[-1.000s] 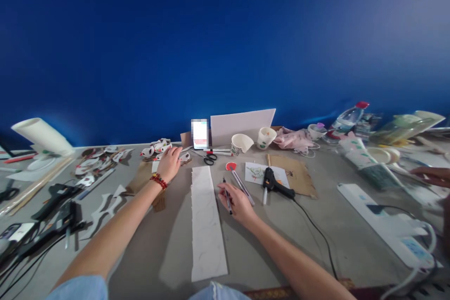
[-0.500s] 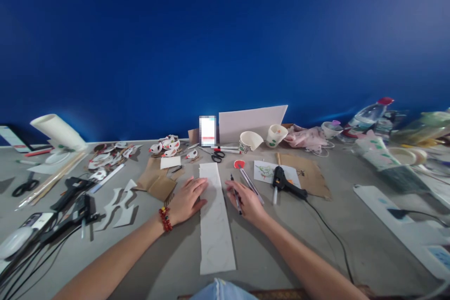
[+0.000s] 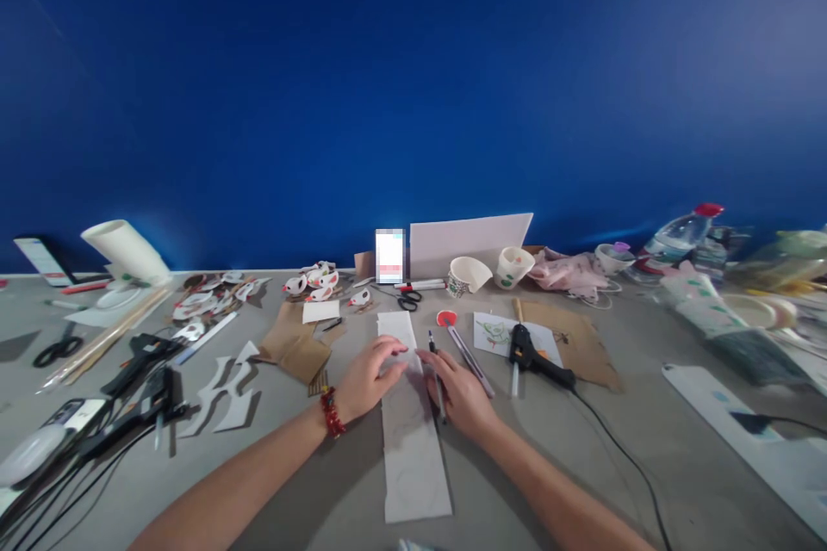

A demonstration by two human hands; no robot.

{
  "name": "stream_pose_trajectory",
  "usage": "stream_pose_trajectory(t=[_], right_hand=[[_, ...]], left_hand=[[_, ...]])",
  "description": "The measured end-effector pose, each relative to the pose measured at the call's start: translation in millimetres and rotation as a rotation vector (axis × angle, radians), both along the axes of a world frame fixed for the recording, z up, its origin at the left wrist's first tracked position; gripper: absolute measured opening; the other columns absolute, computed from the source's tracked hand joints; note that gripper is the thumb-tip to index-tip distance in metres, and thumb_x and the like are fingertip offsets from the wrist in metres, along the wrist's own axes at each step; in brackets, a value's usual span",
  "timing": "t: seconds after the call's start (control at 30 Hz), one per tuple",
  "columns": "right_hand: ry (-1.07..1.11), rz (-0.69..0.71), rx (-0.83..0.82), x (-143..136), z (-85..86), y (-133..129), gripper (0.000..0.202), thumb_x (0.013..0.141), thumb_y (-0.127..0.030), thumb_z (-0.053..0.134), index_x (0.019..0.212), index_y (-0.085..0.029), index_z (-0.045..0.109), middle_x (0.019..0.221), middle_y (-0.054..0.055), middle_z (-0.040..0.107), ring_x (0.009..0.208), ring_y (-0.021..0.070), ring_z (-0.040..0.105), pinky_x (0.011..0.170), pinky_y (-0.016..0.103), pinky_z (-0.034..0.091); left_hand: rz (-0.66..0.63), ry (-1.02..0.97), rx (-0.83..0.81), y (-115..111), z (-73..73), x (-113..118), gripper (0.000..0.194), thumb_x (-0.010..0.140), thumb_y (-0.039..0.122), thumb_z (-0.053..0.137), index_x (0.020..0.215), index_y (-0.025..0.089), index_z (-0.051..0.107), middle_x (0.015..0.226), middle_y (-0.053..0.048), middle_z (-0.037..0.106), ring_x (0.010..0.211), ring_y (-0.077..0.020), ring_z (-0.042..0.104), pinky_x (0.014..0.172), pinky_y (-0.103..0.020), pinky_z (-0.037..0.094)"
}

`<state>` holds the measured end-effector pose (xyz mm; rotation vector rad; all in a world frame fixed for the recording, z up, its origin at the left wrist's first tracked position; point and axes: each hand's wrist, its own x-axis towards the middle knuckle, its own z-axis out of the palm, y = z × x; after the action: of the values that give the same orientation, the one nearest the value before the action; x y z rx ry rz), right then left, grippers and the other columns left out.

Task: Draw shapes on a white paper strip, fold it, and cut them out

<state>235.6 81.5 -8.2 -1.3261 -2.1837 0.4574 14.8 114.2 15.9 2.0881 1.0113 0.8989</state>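
A long white foam or card strip point(image 3: 413, 456) with faint pencil-like outlines lies lengthwise in front of me. My left hand point(image 3: 369, 377), a red bead bracelet on its wrist, is over the strip's left edge with fingers bent and the thumb apart; it holds nothing. At the right edge, my right hand point(image 3: 462, 396) has a dark pen point(image 3: 439, 392) between its fingers, while its fingertips reach the strip. Just beyond that hand lie another pen point(image 3: 470, 360) and a small red piece point(image 3: 445, 318).
To the right, a black glue gun point(image 3: 539, 362) rests by a drawing and brown cardboard point(image 3: 587, 349). White wavy cutouts point(image 3: 236, 409), more glue guns point(image 3: 142, 357) and cables lie left. Small white bird shapes point(image 3: 316, 280), scissors point(image 3: 408, 301) and paper cups point(image 3: 466, 275) are at the back.
My left hand has shifted right across the strip, its fingers more bent. The right hand, still with the pen, has come in to the strip's edge. The view has tilted up slightly.
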Motion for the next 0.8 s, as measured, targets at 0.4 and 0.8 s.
stream_pose_trajectory(t=[0.4,0.8], right_hand=[[-0.159,0.069,0.126,-5,-1.8,-3,0.042,0.078,-0.003,0.044,0.113,-0.019,0.061,0.108,0.014,0.063,0.095,0.0249,0.062,0.079,0.033,0.052],[0.299,0.198,-0.002,-6,23.5,-3,0.031,0.088,-0.011,0.04,0.105,-0.021,0.064,0.103,0.008,0.066,0.095,0.0193,0.063,0.084,0.029,0.049]], left_hand=[[0.097,-0.394,-0.492,1,0.7,47,0.023,0.076,0.039,0.068,0.084,0.017,0.066,0.078,-0.003,0.067,0.075,-0.0181,0.062,0.07,-0.027,0.048],[0.162,-0.471,-0.544,5,7.0,40,0.031,0.075,0.045,0.067,0.084,0.016,0.062,0.079,-0.003,0.067,0.07,-0.0157,0.064,0.07,-0.028,0.051]])
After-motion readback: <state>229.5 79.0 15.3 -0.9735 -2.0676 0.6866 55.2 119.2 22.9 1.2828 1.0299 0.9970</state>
